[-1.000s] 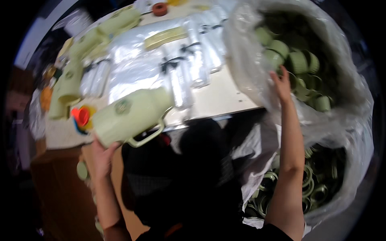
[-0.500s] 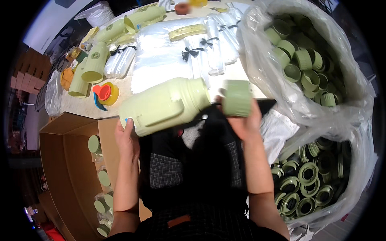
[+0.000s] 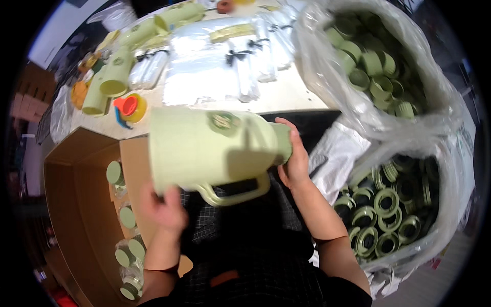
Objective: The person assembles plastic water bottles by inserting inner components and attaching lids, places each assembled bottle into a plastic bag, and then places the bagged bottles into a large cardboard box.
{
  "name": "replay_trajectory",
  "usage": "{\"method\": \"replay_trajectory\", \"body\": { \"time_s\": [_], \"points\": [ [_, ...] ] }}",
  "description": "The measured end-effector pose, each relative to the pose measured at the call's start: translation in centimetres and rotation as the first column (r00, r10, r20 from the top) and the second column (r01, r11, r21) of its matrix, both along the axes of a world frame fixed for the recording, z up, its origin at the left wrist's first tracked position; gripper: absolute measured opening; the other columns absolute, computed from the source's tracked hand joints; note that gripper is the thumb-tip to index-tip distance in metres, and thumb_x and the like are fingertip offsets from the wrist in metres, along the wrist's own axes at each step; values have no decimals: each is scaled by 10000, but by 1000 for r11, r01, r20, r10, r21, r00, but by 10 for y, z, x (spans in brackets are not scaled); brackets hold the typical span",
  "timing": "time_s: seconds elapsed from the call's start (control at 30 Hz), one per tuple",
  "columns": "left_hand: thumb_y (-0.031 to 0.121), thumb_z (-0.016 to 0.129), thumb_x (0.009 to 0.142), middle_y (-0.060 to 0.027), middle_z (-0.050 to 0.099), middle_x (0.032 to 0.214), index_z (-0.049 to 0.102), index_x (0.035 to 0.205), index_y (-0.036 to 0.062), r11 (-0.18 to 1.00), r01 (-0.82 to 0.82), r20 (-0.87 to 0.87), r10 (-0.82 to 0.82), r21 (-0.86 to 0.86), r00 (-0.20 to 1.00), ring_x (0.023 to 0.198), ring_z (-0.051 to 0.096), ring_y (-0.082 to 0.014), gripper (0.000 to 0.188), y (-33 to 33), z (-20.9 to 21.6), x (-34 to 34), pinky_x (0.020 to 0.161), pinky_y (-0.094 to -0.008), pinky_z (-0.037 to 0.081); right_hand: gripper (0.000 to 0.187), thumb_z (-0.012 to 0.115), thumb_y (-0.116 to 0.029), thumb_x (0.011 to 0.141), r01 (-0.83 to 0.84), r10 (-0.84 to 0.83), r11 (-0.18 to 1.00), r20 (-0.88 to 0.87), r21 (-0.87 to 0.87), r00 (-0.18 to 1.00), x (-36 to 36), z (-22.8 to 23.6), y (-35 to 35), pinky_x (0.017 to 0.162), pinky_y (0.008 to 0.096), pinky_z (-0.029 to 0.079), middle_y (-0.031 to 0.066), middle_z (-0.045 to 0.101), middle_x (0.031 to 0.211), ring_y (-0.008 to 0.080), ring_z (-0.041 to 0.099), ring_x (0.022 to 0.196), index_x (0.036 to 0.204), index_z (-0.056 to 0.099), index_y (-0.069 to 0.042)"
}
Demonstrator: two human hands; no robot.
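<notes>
By the bench's near edge [image 3: 299, 104], a flask [image 3: 204, 148] is being pinched at its cap [image 3: 283, 145] by the right hand [image 3: 298, 162]; the left hand's [image 3: 168, 209] finger state cannot be told.

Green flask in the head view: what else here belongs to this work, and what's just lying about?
Seemingly in use:
green flask
green cap, held at its neck by the right hand
similar caps in the clear bag

Seemingly lying about:
yellow-and-red round thing
reddish-brown ring, farther back

Pale worktop [image 3: 289, 92], brightly lit — grey floor [image 3: 422, 281] at lower right — background [image 3: 28, 174] dim at left.
</notes>
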State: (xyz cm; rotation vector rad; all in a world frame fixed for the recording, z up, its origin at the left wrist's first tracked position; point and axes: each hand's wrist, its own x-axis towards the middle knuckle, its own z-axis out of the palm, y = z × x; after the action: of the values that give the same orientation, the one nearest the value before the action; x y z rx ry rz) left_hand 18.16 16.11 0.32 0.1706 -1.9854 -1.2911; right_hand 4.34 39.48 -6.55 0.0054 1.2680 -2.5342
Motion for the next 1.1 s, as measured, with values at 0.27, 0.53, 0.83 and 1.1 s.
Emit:
{"method": "replay_trajectory", "body": {
  "time_s": [0.27, 0.53, 0.83, 1.1],
  "points": [
    [31, 509, 941, -44, 518, 950, 504, 820, 2, 924, 246, -80, -233, 292, 969, 910, 548, -144, 124, -39, 16, -56, 898, -307, 460, 451, 597, -195, 982, 50, 177, 826, -344, 561, 922, 96, -23, 25, 997, 342, 418, 122, 496, 1258, 234, 486, 1220, 1367, 410, -50],
    [273, 729, 838, -177, 473, 1428, 447, 1416, 34, 812, 569, 442, -562, 131, 700, 1299, 473, -305, 686, 53, -45, -46, 1132, -449, 332, 372, 464, 105, 835, 573, -364, -116, -571, 812, 736, 14, -92, 296, 879, 381, 519, 141, 648, 1084, 276, 635, 986, 1177, 571, 5],
    [343, 532, 1011, -203, 602, 1295, 585, 1262, -38, 885, 423, 423, -464, 194, 778, 1194, 579, -316, 459, 31, -56, -6, 1049, -408, 419, 443, 825, -182, 606, 259, 409, -713, 86, 652, 909, 15, -76, 351, 943, 500, 457, 158, 588, 1103, 371, 553, 1093, 1015, 684, -88],
    [256, 492, 1033, -216, 607, 1347, 561, 1298, 7, 759, 527, 420, -651, 382, 633, 1248, 597, -351, 370, 24, -67, -4, 1014, -399, 479, 497, 864, -223, 686, 53, 63, 190, -66, 980, 996, 32, 37, 254, 806, 359, 517, 115, 676, 858, 280, 652, 807, 1067, 646, 10]
  ]
}}
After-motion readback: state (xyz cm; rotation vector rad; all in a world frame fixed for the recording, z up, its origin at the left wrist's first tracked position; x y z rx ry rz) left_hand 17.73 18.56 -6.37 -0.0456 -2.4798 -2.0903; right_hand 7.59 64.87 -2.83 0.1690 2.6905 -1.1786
